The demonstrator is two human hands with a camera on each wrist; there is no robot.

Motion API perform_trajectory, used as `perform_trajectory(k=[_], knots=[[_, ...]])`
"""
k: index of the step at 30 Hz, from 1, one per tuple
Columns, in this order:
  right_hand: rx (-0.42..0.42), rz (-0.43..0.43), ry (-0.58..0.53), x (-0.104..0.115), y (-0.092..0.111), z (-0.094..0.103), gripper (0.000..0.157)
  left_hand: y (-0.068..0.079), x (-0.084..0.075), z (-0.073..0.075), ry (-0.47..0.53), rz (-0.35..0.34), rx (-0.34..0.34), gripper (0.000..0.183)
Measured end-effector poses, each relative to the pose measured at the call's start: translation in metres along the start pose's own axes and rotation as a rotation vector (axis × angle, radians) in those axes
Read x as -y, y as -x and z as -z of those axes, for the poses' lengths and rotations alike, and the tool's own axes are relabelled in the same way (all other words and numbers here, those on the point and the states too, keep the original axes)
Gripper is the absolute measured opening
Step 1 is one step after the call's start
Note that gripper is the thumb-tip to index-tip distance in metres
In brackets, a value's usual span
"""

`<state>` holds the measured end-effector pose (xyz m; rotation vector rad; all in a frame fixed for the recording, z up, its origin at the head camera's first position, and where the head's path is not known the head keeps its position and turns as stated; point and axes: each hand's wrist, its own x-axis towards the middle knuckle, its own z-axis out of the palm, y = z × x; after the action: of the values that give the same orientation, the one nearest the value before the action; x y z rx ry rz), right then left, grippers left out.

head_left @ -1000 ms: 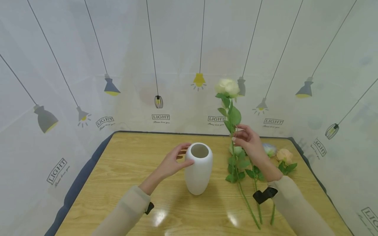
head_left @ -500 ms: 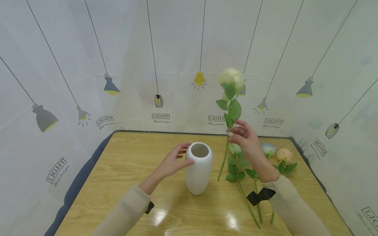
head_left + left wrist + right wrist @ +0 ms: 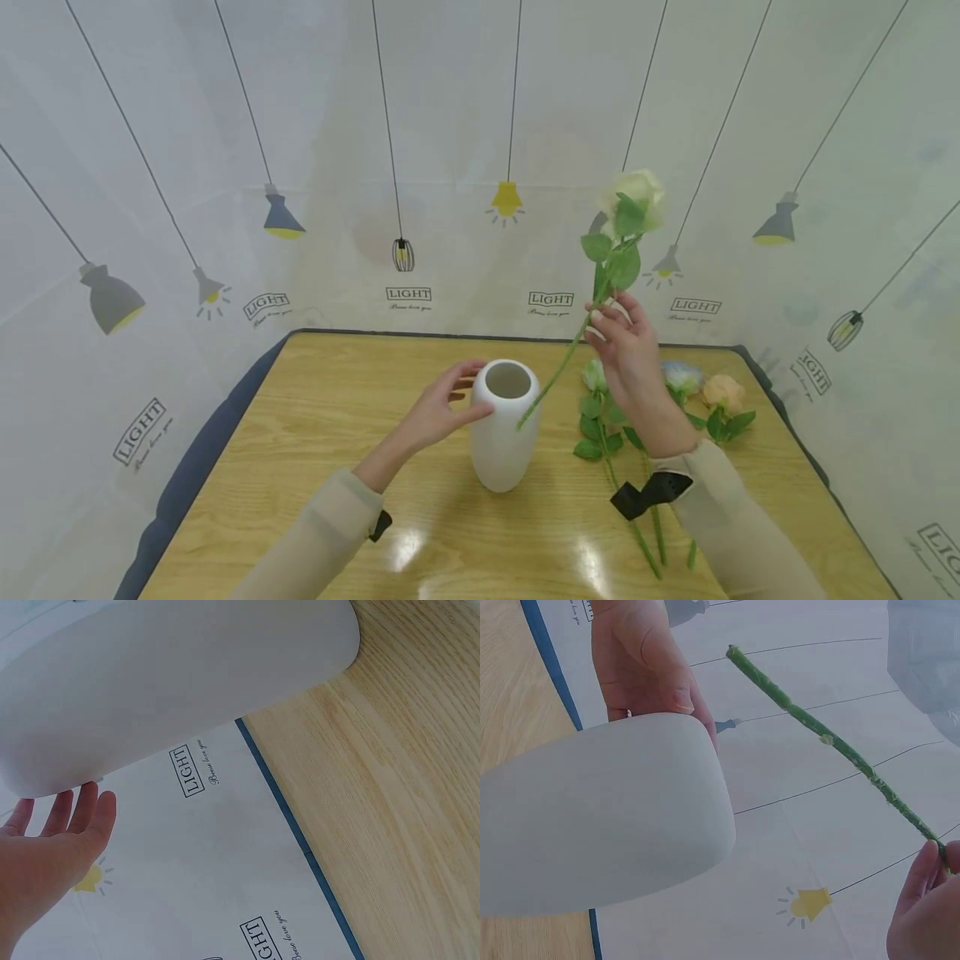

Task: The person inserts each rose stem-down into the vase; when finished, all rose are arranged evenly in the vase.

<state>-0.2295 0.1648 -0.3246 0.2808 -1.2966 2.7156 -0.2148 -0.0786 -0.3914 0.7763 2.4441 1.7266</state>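
Observation:
A tall white vase [image 3: 504, 442] stands upright on the wooden table, its round mouth facing up. My left hand [image 3: 438, 408] holds the vase near its rim, thumb on the front and fingers toward the far side. In the left wrist view its fingertips [image 3: 88, 791] touch the vase wall. My right hand [image 3: 630, 346] pinches the stem of a cream-white rose [image 3: 637, 200], bloom up and leaning right. The cut end of its green stem [image 3: 810, 720] slants down to the left and overlaps the vase's right side in the head view.
On the table's right side lie a pale green-white flower [image 3: 595, 377], a pale blue flower [image 3: 681, 379] and a peach flower [image 3: 723, 393], stems toward me. A curtain [image 3: 450, 125] printed with lamps encloses the table [image 3: 330, 392] behind and at both sides.
My right hand has lifted the rose off the other flowers, then tilted it so the bloom swung right and the stem end swung left to the vase. The left hand and vase have stayed put.

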Motion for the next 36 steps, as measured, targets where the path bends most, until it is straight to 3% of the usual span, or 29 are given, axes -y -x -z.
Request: perform_trajectory(k=[9,13,18,24,33,36], knots=[[-0.181,0.106,-0.019,-0.003,-0.010,-0.004,0.037,0.000,0.000,0.000,0.004,0.000,0.006,0.056],[-0.215,0.192,0.054,-0.008,-0.013,-0.004,0.037,0.000,0.000,0.000,0.004,0.000,0.005,0.056],[-0.186,0.262,0.239,-0.022,-0.014,0.000,0.035,0.000,0.000,0.000,0.002,-0.006,0.000,0.055],[-0.130,0.265,0.477,-0.044,-0.006,0.001,0.035,0.000,0.001,0.000,0.001,-0.005,0.003,0.056],[0.016,0.260,0.626,-0.067,0.005,-0.002,0.035,0.000,0.003,0.000,0.011,0.004,0.011,0.056],[0.052,0.245,0.693,-0.070,0.007,-0.003,0.035,-0.003,0.014,-0.002,0.012,0.007,0.003,0.056]])
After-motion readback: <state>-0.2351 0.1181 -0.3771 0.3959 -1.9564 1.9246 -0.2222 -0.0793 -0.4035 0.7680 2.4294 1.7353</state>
